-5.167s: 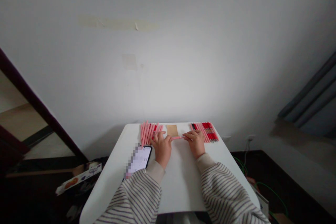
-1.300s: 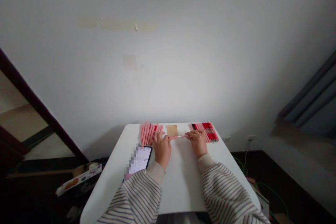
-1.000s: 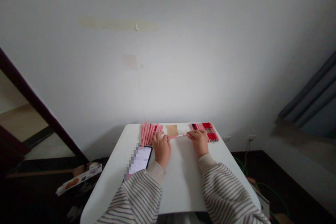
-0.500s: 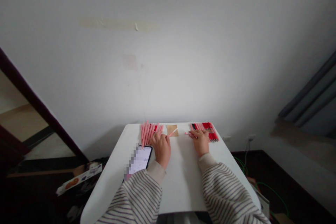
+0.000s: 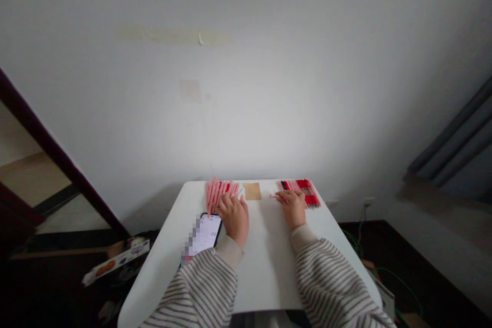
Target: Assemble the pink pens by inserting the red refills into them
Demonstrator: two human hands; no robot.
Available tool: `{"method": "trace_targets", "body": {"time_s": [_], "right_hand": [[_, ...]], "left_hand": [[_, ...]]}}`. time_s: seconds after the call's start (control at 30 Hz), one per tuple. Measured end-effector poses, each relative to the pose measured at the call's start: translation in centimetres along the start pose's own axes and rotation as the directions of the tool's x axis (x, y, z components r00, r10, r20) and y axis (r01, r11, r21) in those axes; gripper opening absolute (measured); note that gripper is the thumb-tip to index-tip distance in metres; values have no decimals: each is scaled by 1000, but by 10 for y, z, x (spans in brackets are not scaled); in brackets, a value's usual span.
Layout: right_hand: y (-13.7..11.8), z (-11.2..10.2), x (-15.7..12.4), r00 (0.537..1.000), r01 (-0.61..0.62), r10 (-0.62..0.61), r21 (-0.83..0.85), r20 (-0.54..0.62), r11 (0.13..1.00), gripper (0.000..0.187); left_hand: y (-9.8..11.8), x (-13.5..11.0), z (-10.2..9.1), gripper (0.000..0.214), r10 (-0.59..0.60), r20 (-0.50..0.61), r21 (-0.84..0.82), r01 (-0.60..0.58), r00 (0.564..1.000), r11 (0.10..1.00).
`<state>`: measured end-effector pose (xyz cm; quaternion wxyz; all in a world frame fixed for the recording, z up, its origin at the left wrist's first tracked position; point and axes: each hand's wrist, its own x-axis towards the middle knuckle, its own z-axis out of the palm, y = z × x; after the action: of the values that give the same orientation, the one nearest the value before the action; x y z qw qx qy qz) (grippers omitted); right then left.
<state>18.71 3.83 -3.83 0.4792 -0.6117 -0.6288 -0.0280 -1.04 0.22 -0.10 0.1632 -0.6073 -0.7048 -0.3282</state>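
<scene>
My left hand (image 5: 233, 215) rests with curled fingers at the near end of a fanned pile of pink pens (image 5: 216, 192) on the back left of the white table (image 5: 265, 266). A thin pale pen part sticks out by its fingertips. My right hand (image 5: 293, 208) is pinched on a short pink pen piece (image 5: 274, 196), just in front of a tidy row of pink and red pens (image 5: 303, 190) at the back right. Both arms wear striped sleeves.
A small brown card (image 5: 252, 191) lies between the two pen groups. A phone (image 5: 205, 233) with a lit screen lies left of my left hand. A white wall stands right behind the table. On the floor are a box (image 5: 115, 259) at left and green cables (image 5: 384, 271) at right.
A pink pen held between both hands has come apart. My left hand carried its long part left to the fanned pile. My right hand kept the short piece and barely moved.
</scene>
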Motion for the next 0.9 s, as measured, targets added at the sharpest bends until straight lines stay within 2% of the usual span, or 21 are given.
{"method": "trace_targets", "body": {"time_s": [0.3,0.5,0.7,0.9], "right_hand": [[-1,2,-1,1000,13,-13,-15,-6,1000,23],[-5,0,-2,999,32,-32,-32,2,999,19],[-8,-4,-1,998,5,-4,-13,61,1000,26],[-10,-5,-1,997,-17,19,-30,69,999,27]], "left_hand": [[0,-6,1,24,47,50,104,-52,998,993],[0,-7,3,25,35,59,101,-41,998,994],[1,-5,0,27,10,81,120,-20,997,993],[1,-5,0,27,-2,83,105,-7,997,994]]}}
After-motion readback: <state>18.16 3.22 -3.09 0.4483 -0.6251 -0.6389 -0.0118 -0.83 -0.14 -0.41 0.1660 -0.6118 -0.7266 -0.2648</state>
